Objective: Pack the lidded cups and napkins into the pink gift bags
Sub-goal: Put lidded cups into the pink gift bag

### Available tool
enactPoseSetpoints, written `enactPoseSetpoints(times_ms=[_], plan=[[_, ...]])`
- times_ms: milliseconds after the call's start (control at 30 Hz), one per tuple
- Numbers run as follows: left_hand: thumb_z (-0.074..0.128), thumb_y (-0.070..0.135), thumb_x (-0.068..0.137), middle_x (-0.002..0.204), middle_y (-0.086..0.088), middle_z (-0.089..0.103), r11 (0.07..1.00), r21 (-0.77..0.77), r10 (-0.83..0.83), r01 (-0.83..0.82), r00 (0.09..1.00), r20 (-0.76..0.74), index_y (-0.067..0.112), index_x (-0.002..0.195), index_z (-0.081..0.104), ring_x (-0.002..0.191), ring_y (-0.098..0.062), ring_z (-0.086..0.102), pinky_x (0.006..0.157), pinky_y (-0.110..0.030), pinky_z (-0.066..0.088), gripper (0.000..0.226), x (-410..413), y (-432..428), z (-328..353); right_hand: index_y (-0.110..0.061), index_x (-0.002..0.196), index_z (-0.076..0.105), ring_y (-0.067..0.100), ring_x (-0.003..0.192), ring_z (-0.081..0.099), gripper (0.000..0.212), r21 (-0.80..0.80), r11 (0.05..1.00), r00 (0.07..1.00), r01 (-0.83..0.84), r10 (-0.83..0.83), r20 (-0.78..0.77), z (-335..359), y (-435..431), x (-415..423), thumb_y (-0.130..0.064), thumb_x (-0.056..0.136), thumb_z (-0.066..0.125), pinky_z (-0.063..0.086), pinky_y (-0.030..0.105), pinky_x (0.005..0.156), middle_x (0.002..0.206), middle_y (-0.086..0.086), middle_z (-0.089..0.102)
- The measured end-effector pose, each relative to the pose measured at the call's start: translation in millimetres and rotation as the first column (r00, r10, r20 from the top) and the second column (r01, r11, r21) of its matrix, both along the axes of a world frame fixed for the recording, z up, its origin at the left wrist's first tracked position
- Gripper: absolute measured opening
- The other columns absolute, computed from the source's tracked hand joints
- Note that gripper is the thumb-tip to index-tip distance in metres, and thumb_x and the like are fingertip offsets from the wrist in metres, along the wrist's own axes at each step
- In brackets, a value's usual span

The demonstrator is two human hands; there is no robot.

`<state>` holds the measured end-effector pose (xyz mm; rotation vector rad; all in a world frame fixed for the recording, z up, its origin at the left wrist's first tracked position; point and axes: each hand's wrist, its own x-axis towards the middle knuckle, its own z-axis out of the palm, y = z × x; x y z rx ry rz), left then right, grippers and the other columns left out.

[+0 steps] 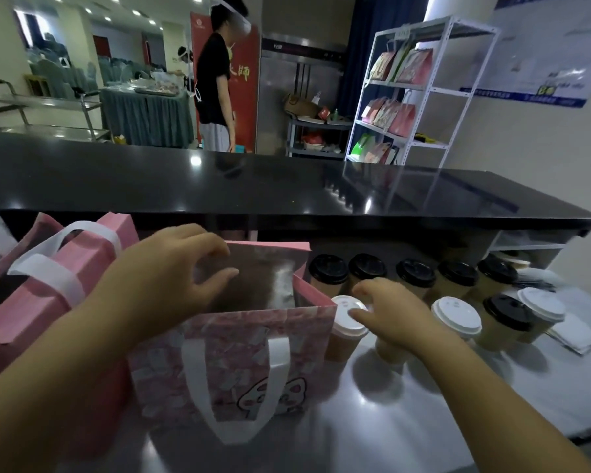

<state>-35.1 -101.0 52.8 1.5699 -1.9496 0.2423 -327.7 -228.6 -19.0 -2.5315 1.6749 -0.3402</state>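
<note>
Fingers (215, 245) of left hand (171, 268) curl over far-left rim of open pink bag (232, 353), thumb dipping inside the mouth, gripping the rim. Bag stands upright on steel surface (423, 404), white handle hanging down its front. Right hand (389, 312) reaches just right of bag; fingertips touch the top of white-lid cup (347, 317), which stands touching bag's right wall. Palm covers a 2nd cup (388, 351) directly below it; can't tell if fingers are gripping or loose. Row of black-lid cups (328, 269) stands behind the hand, more cups to the right. Another pink bag (65, 285) stands at left, beside the forearm.
</note>
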Motion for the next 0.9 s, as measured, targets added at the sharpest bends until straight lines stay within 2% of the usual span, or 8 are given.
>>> enactPoseSetpoints(times_ms=[67, 167, 333, 400, 567, 667, 800, 900], plan=[[0.06, 0.042, 0.076, 0.088, 0.007, 0.061, 1.0, 0.0, -0.015, 0.015, 1.0, 0.021, 0.02, 0.093, 0.065, 0.077, -0.013, 0.056, 0.062, -0.033, 0.051, 0.028, -11, -10, 0, -0.025, 0.12, 0.052, 0.022, 0.107, 0.05, 0.048, 0.108, 0.994, 0.992, 0.009, 0.006, -0.13, -15, -14, 2, -0.048, 0.078, 0.06, 0.046, 0.036, 0.086, 0.119, 0.001, 0.053], [0.059, 0.042, 0.077, 0.086, 0.007, 0.061, 1.0, 0.017, -0.016, 0.015, 0.999, 0.043, 0.02, 0.092, 0.066, 0.075, -0.012, 0.057, 0.06, -0.028, 0.048, 0.027, -20, -19, -3, -0.023, 0.133, 0.04, 0.03, 0.119, 0.036, 0.065, 0.211, 0.977, 0.989, -0.011, 0.042, -0.139, -39, -25, 8, -0.059, 0.081, 0.053, 0.039, 0.041, 0.093, 0.129, 0.007, 0.041], [0.067, 0.034, 0.076, 0.083, 0.008, 0.062, 0.998, 0.054, 0.017, -0.02, 0.999, 0.047, 0.02, 0.089, 0.066, 0.071, -0.01, 0.057, 0.058, -0.027, 0.048, 0.02, -23, -20, -9, -0.028, 0.138, 0.031, 0.032, 0.117, 0.037, 0.06, 0.279, 0.96, 0.99, -0.027, 0.064, -0.125, -54, -36, 14, -0.044, 0.085, 0.054, 0.041, 0.04, 0.093, 0.13, 0.009, 0.035], [0.069, 0.032, 0.076, 0.081, 0.008, 0.061, 0.998, 0.053, 0.029, -0.031, 0.999, 0.033, 0.02, 0.087, 0.067, 0.068, -0.011, 0.057, 0.057, -0.03, 0.05, 0.017, -22, -18, -10, -0.028, 0.137, 0.033, 0.032, 0.116, 0.036, 0.061, 0.265, 0.964, 0.993, -0.028, 0.058, -0.107, -50, -39, 13, -0.049, 0.084, 0.056, 0.041, 0.04, 0.092, 0.128, 0.01, 0.035], [0.06, 0.048, 0.081, 0.079, 0.011, 0.06, 0.996, 0.063, 0.058, -0.06, 0.997, 0.044, 0.023, 0.086, 0.065, 0.068, -0.009, 0.057, 0.056, -0.031, 0.051, 0.026, -12, -13, -14, -0.032, 0.139, 0.028, 0.029, 0.114, 0.03, 0.079, -0.007, 1.0, 0.999, -0.019, 0.019, -0.051, -16, -40, 3, -0.054, 0.072, 0.063, 0.04, 0.038, 0.091, 0.129, 0.005, 0.03], [0.05, 0.055, 0.077, 0.082, 0.013, 0.06, 0.994, 0.074, 0.078, -0.081, 0.996, 0.05, 0.026, 0.088, 0.064, 0.071, -0.009, 0.058, 0.058, -0.034, 0.053, 0.034, 2, -13, -17, -0.034, 0.141, 0.027, 0.022, 0.108, 0.024, 0.085, -0.178, 0.983, 0.993, -0.031, 0.051, 0.106, 15, -36, 1, -0.056, 0.068, 0.064, 0.037, 0.035, 0.093, 0.123, 0.0, 0.025], [0.047, 0.054, 0.078, 0.085, 0.017, 0.059, 0.989, 0.096, 0.104, -0.113, 0.99, 0.092, 0.031, 0.089, 0.063, 0.073, -0.007, 0.057, 0.061, -0.036, 0.053, 0.03, 26, -12, -20, -0.035, 0.137, 0.031, 0.008, 0.1, 0.012, 0.082, -0.356, 0.933, 0.929, -0.042, 0.168, 0.329, 55, -25, 12, -0.056, 0.064, 0.06, 0.028, 0.03, 0.089, 0.11, -0.011, 0.016], [0.049, 0.05, 0.078, 0.086, 0.017, 0.06, 0.981, 0.144, 0.103, -0.129, 0.98, 0.173, 0.035, 0.089, 0.064, 0.07, -0.008, 0.051, 0.063, -0.035, 0.051, 0.024, 40, -11, -18, -0.037, 0.135, 0.034, 0.004, 0.099, 0.014, 0.08, -0.422, 0.903, 0.847, -0.076, 0.282, 0.451, 82, -12, 28, -0.061, 0.061, 0.051, 0.023, 0.018, 0.083, 0.103, -0.016, 0.016]])
